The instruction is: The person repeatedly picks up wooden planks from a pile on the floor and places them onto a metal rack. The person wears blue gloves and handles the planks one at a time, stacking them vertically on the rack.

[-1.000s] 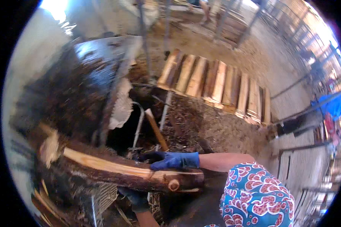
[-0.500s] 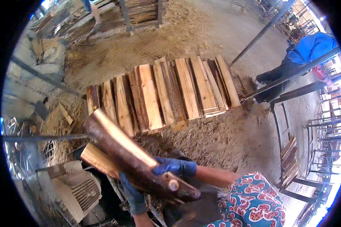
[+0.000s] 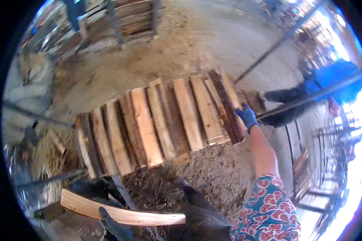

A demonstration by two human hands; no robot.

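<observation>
A pale, curved wooden board [image 3: 128,214] lies crosswise at the lower left. Gripping its middle is my left hand [image 3: 116,229] in a dark blue glove, thumb over the face, the other fingers mostly hidden. My right arm reaches out to the right end of a row of rough planks [image 3: 151,132] laid side by side on a stack. There my blue-gloved right hand [image 3: 247,116], fingers apart, touches the edge of a bark-covered slab [image 3: 226,105] beside the pale end plank [image 3: 231,90].
Metal bars [image 3: 277,46] slant up around the stack. A person in blue [image 3: 334,82] bends at the right; another person's leg [image 3: 83,30] shows at the far left. More stacked wood [image 3: 134,18] stands behind. Metal frames [image 3: 330,160] line the right side.
The bark-covered slab has gone from my hands onto the right end of the row. My right hand has moved far right, while my left keeps the pale board, now turned nearly level.
</observation>
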